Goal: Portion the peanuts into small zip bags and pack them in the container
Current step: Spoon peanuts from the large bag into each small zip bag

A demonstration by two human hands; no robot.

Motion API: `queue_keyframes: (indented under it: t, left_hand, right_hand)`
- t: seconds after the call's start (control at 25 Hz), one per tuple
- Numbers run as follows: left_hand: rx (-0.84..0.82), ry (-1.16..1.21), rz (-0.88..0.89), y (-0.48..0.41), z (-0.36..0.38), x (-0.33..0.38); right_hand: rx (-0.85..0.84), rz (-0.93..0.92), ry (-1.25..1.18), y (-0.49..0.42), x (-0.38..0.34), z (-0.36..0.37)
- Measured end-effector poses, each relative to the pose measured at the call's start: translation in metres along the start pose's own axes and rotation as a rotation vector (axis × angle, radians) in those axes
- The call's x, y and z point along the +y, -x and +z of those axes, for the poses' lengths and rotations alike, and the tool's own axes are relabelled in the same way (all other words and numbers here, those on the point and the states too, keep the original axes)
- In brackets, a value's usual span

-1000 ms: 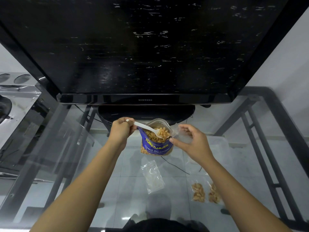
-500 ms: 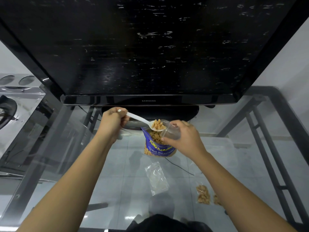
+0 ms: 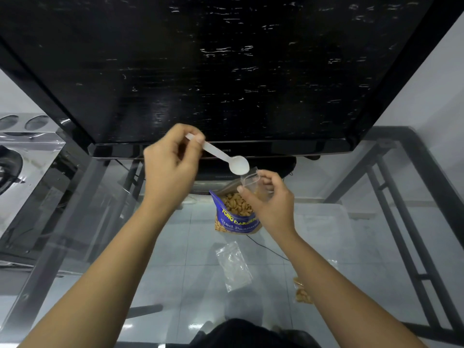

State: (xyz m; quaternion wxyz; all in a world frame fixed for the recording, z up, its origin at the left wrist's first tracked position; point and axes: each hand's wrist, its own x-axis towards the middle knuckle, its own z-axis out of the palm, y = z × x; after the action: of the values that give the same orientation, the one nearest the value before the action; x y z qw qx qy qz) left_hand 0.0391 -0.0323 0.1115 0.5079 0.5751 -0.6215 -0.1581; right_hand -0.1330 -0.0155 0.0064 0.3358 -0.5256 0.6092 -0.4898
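Observation:
An open blue peanut pouch (image 3: 237, 219) stands on the glass table, full of peanuts. My left hand (image 3: 173, 164) pinches the handle of a white plastic spoon (image 3: 226, 159), whose bowl is turned over just above a small clear zip bag (image 3: 253, 183). My right hand (image 3: 271, 199) holds that bag open above the pouch; a few peanuts show inside it. An empty zip bag (image 3: 234, 266) lies flat on the glass nearer me. A filled zip bag of peanuts (image 3: 302, 290) lies to the right, partly behind my right forearm.
A large black television (image 3: 226, 71) stands at the back of the glass table (image 3: 175, 247) and fills the upper view. A clear plastic container (image 3: 324, 222) sits right of the pouch. A shiny metal appliance (image 3: 20, 156) is at far left.
The spoon rose out of the pouch loaded with peanuts, moved over the small bag in my right hand, and now shows empty and turned over. Both hands lifted slightly.

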Motion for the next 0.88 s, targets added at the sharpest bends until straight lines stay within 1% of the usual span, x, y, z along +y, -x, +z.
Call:
queue_keyframes:
  t: [0.04,0.08,0.12,0.16,0.24,0.28,0.32,0.36,0.44,0.48,0.56,0.6,0.64,0.76,0.8,0.88]
  left_hand:
    - [0.053,0.069,-0.093,-0.005,0.0,-0.009]
    - [0.071,0.109,-0.17,-0.009,0.001,-0.021]
    - [0.035,0.096,-0.204,-0.009,0.005,-0.032]
    - [-0.058,0.014,-0.162,-0.004,0.009,-0.044]
    - [-0.346,-0.211,0.09,0.017,0.024,-0.059]
    - [-0.451,-0.281,0.206,0.028,0.032,-0.064]
    - [-0.487,-0.303,0.244,0.035,0.038,-0.065]
    - [-0.459,-0.288,0.204,0.038,0.042,-0.065]
    - [-0.315,-0.279,0.089,0.032,0.048,-0.064]
    - [-0.313,-0.303,0.074,0.028,0.051,-0.063]
    - [-0.471,-0.367,0.133,0.023,0.057,-0.062]
    - [-0.529,-0.373,0.125,0.021,0.059,-0.063]
    - [-0.532,-0.375,0.05,0.019,0.06,-0.066]
    - [-0.41,-0.29,-0.35,0.007,0.061,-0.076]
    - [-0.403,-0.25,-0.406,0.007,0.06,-0.078]
    - [-0.468,-0.227,-0.349,0.008,0.057,-0.078]
  right_hand:
    - [0.0,0.013,-0.006,0.0,0.001,-0.003]
    - [-0.002,0.025,-0.009,0.001,0.002,-0.006]
    - [-0.009,0.036,-0.008,0.001,0.004,-0.01]
    - [-0.021,0.046,-0.003,0.002,0.007,-0.014]
    - [-0.056,0.059,0.025,0.005,0.012,-0.021]
    - [-0.072,0.064,0.045,0.005,0.014,-0.023]
    - [-0.086,0.07,0.065,0.006,0.016,-0.025]
    - [-0.097,0.077,0.081,0.006,0.018,-0.025]
    - [-0.107,0.086,0.099,0.006,0.021,-0.026]
    - [-0.109,0.088,0.102,0.006,0.022,-0.026]
    - [-0.12,0.084,0.102,0.007,0.021,-0.027]
    - [-0.126,0.081,0.098,0.008,0.021,-0.028]
    - [-0.131,0.082,0.089,0.008,0.021,-0.028]
    - [-0.145,0.106,0.061,0.009,0.022,-0.029]
    - [-0.151,0.113,0.058,0.009,0.023,-0.03]
    - [-0.151,0.122,0.046,0.008,0.023,-0.031]
